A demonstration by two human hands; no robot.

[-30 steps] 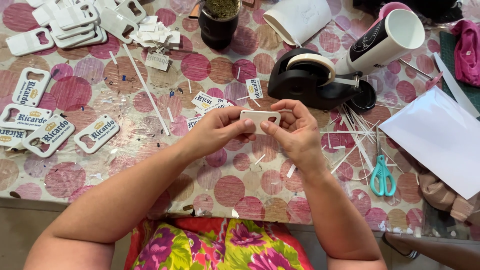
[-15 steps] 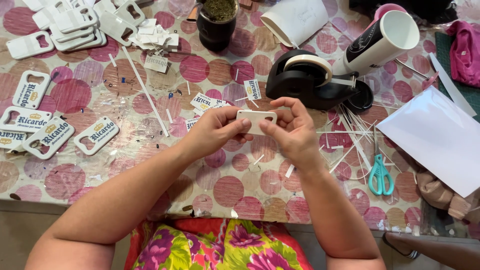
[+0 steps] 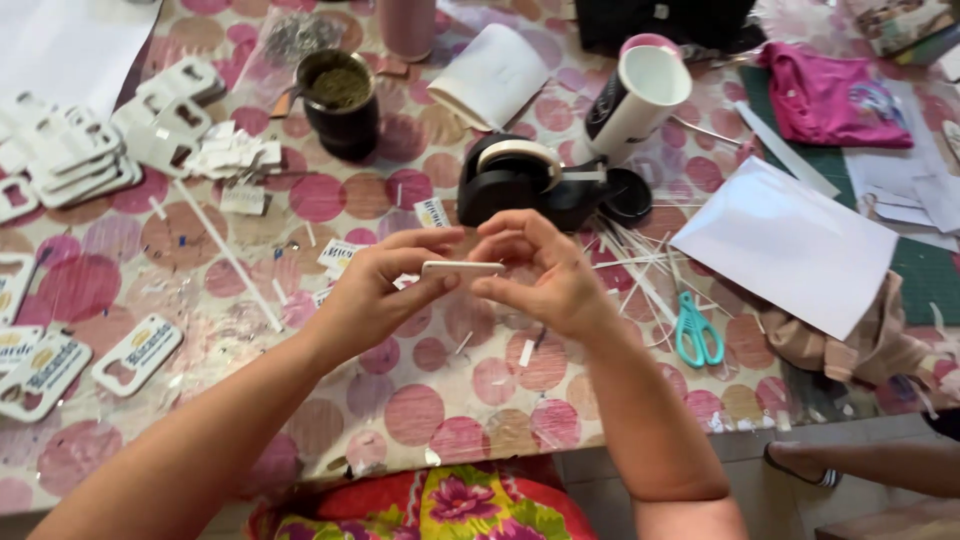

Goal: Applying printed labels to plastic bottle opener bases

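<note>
White flat tag (image 3: 462,268), head view: held edge-on above the spotted tablecloth (image 3: 480,420), between both hands, in front of the black tape dispenser (image 3: 525,182). Only its thin edge shows, so its face and any sticker on it cannot be read from here.

Left hand (image 3: 385,290): fingers curled, thumb and fingertips pinching the tag's left end. Right hand (image 3: 540,275): closed likewise on the right end, fingers arched over the top. Both grip the same piece; neither is flat on the table.

Orientation: long axis runs left to right, roughly level and parallel to the table's near edge. Broad faces look up and down or slightly tilted; exact tilt cannot be told.

Progress, as judged from the layout: a few labelled tags (image 3: 60,360) lie at the near left, looking finished. A stack of blank white tags (image 3: 90,150) sits at the far left, with a heap of small paper labels (image 3: 235,155) just beside it, so a good share appears left to do. The tag in hand reads as mid-way.

Also present: teal scissors (image 3: 697,335) to the right among thin white sticks (image 3: 640,265), a white sheet (image 3: 785,240) beyond, and a dark cup (image 3: 340,100) further back.
</note>
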